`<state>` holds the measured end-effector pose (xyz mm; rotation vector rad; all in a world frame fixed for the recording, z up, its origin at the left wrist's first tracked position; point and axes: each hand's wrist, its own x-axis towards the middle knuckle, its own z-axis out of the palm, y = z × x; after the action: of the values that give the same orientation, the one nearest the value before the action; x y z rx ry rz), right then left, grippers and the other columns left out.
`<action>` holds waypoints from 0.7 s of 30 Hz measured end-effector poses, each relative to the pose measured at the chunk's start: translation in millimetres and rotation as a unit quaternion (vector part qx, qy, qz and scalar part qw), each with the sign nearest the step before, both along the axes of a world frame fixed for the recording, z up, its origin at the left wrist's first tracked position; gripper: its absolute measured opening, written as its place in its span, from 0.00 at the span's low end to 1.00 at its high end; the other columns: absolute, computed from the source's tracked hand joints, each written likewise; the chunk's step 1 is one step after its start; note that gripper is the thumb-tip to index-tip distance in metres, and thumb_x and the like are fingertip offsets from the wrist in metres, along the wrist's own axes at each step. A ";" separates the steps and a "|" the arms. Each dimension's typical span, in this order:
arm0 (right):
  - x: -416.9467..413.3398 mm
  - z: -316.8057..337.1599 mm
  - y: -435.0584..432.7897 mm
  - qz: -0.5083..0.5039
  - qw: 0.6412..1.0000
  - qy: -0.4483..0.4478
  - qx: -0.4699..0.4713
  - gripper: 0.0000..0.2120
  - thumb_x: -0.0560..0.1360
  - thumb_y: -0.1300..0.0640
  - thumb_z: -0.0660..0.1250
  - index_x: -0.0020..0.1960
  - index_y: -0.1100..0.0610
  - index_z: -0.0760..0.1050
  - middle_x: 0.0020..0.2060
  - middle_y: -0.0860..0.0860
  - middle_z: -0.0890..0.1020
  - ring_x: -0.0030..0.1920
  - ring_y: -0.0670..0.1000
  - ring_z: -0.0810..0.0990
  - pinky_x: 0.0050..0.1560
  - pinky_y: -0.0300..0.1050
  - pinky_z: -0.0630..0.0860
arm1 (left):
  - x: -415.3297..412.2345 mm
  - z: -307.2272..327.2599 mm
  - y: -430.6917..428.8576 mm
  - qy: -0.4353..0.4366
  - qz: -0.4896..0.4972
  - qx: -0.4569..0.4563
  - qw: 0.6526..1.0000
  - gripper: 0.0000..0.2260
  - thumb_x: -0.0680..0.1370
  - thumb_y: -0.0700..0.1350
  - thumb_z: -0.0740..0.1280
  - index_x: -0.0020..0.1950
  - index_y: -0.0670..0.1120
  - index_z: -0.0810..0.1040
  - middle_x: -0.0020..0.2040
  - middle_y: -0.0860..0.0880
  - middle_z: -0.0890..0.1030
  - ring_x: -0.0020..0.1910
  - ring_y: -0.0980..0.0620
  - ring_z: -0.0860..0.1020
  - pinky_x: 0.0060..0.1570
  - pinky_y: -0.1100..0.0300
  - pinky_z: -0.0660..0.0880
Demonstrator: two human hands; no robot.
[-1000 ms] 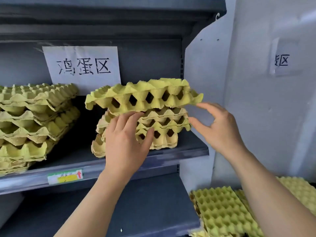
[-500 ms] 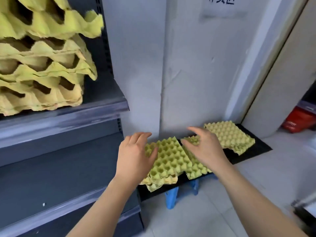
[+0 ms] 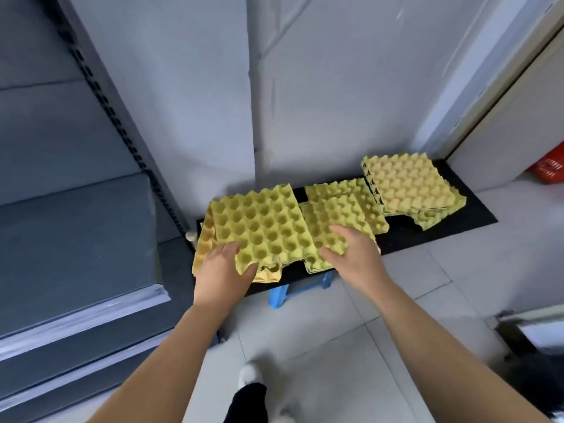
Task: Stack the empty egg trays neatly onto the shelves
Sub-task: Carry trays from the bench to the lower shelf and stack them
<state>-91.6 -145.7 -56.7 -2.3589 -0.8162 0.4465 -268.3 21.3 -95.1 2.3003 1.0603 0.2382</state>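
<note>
Three low piles of yellow-green egg trays lie on a black board by the wall. My left hand grips the near left corner of the top tray of the left pile, thumb at its front edge. My right hand rests flat, fingers apart, on the near part of the middle pile, just right of that tray. The right pile lies untouched. At the left, a grey shelf of the metal rack shows only a bare board.
The board sits on a blue stool above a pale tiled floor. A red basket stands at the right edge by a door frame. My shoe is at the bottom centre. A dark object is at the lower right.
My view has swung from the stacked shelf down to the floor piles. Both hands have dropped from the shelf stack onto the trays; the left has taken hold of the left pile's top tray.
</note>
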 end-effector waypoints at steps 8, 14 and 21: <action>58.5 -95.6 44.1 0.015 0.996 0.063 -0.062 0.29 0.73 0.51 0.71 0.72 0.55 0.67 0.67 0.53 0.73 0.61 0.52 0.74 0.60 0.42 0.69 | 47.7 -90.9 47.8 0.085 0.073 -0.129 0.985 0.30 0.74 0.55 0.72 0.73 0.51 0.66 0.68 0.48 0.72 0.64 0.48 0.72 0.56 0.50 0.75; 89.3 -166.1 74.4 0.027 0.989 0.102 -0.098 0.34 0.73 0.50 0.71 0.75 0.54 0.62 0.69 0.51 0.68 0.68 0.52 0.69 0.66 0.49 0.68 | 61.5 -154.7 73.0 0.133 0.108 -0.201 0.965 0.40 0.71 0.58 0.74 0.77 0.54 0.56 0.73 0.46 0.62 0.69 0.44 0.67 0.61 0.45 0.72; 116.3 -236.0 105.1 0.059 0.979 0.131 -0.148 0.49 0.70 0.45 0.73 0.78 0.54 0.46 0.77 0.56 0.54 0.76 0.54 0.53 0.73 0.53 0.59 | 76.0 -211.9 87.5 0.145 0.189 -0.245 0.940 0.54 0.66 0.60 0.78 0.80 0.48 0.46 0.77 0.43 0.57 0.73 0.40 0.62 0.66 0.41 0.68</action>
<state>24.7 -40.6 -292.7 -2.4511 -0.8125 0.9660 -192.3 108.8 -307.0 1.7042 1.5135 -0.2087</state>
